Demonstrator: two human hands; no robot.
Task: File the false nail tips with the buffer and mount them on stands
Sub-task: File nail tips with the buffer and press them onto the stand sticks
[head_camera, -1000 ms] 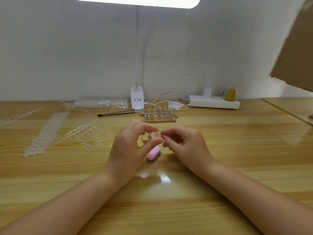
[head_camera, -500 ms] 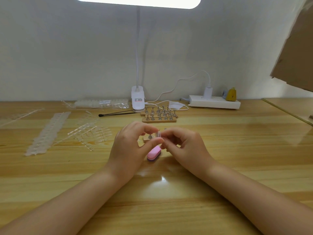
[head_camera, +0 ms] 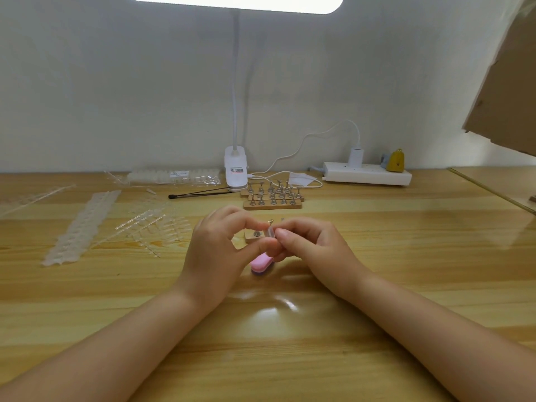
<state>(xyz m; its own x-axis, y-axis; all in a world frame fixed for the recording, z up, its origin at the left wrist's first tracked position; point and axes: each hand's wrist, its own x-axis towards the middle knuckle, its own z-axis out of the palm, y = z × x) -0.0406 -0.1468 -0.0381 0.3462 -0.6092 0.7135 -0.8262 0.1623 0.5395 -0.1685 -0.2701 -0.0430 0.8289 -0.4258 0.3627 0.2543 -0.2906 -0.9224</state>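
Note:
My left hand [head_camera: 223,250] and my right hand [head_camera: 313,245] meet at the middle of the table, and both pinch one clear false nail tip [head_camera: 271,232] between thumb and forefinger. Under the fingertips lies the pink buffer [head_camera: 259,264] on the wood, partly hidden by my left thumb. Just behind my hands stands a small wooden strip with metal nail stands [head_camera: 255,235], mostly covered by my fingers. Farther back sit rows of metal stands on wooden strips [head_camera: 272,198].
Loose clear nail tips and sprues [head_camera: 150,227] and a long strip of tips [head_camera: 84,224] lie at the left. At the back are bagged tips [head_camera: 174,177], a black tool [head_camera: 200,193], a clip lamp base [head_camera: 236,169] and a white power strip [head_camera: 367,175]. Cardboard [head_camera: 507,82] hangs at the upper right.
My hands have closed in a little around the nail tip, with the right hand sliding slightly left. The buffer and stands have not moved.

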